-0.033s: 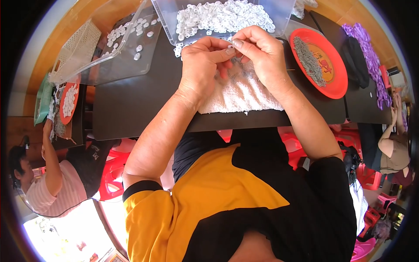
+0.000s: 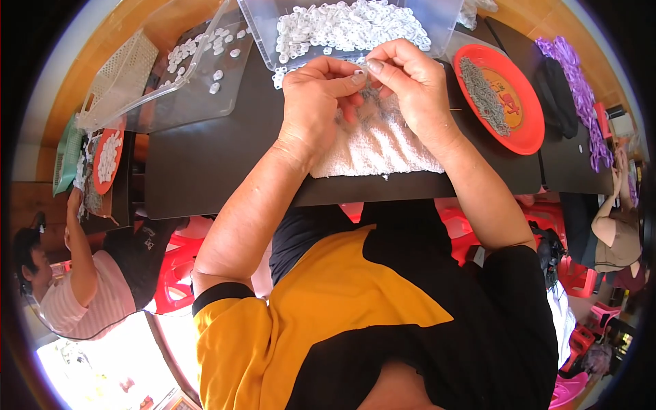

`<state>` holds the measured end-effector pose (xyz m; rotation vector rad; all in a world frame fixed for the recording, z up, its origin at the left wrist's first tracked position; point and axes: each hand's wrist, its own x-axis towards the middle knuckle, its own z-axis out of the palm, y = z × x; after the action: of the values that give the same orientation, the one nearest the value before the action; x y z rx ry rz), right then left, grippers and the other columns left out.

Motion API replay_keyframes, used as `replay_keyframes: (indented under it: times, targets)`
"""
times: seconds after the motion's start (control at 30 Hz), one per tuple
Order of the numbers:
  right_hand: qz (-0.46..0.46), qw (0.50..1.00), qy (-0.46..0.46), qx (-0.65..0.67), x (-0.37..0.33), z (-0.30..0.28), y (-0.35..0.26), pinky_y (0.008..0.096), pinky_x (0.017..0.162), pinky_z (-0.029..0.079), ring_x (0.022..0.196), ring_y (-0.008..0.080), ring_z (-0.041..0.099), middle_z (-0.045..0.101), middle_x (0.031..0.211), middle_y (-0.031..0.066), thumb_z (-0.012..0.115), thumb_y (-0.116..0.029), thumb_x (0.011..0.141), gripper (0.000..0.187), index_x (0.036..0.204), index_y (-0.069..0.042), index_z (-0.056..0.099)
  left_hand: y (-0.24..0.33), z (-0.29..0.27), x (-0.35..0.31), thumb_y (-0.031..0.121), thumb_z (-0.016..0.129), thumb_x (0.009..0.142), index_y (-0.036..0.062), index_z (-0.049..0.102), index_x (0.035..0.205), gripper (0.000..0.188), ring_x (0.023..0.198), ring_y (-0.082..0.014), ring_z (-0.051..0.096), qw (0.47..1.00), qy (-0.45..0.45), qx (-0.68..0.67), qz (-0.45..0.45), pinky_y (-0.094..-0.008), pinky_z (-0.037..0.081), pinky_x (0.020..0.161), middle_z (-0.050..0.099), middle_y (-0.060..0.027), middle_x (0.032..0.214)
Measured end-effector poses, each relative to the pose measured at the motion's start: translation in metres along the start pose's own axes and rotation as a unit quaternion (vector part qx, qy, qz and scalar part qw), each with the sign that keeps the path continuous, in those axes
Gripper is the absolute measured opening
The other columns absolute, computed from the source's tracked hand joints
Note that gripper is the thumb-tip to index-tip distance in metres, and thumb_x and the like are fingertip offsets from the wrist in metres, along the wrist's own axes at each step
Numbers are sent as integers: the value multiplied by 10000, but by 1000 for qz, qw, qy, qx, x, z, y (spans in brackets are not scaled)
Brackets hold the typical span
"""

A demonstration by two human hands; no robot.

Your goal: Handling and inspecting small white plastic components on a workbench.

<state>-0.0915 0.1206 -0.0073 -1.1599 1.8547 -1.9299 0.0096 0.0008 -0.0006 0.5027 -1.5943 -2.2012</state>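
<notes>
My left hand [image 2: 311, 102] pinches a small white plastic piece [image 2: 359, 72] between thumb and fingertips. Beside it, my right hand [image 2: 418, 85] has its thumb and forefinger pressed together at the piece; whatever they grip is too small to make out. Both hands are above a crumpled pale towel [image 2: 383, 147] on the dark table. Just beyond them, a clear plastic bin [image 2: 253, 27] holds a heap of similar white pieces [image 2: 352, 27] with holes. On the right, a red oval plate [image 2: 529, 123] carries a pile of thin grey bits [image 2: 484, 96].
Left on the table lies a clear tray [image 2: 198, 113] with scattered white pieces. A purple bundle of cord [image 2: 581, 89] and a black item [image 2: 555, 96] lie far right. People work at both sides, one in a striped shirt [image 2: 92, 294] reaching near another red plate [image 2: 99, 184].
My fingertips have moved very slightly apart, the right hand a touch to the right. Everything else looks the same.
</notes>
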Motion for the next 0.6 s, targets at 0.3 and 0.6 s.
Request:
replay_keyframes:
  times: [0.3,0.6]
  targets:
    - [-31,993,-6,-114,-1,0,4,273,617,469,661,125,570,625,753,60,615,-64,899,77,948,-14,585,-4,-4,3,7,623,885,-64,608,962,106,635,-148,612,999,4,-36,3,-253,461,487,664,-125,834]
    - [-72,981,-4,-181,-2,1,5,315,607,493,654,248,641,647,746,120,606,-38,872,58,919,-26,575,-4,-3,1,-8,632,875,-65,611,953,99,625,-143,612,999,6,-30,22,-248,462,471,660,-119,822]
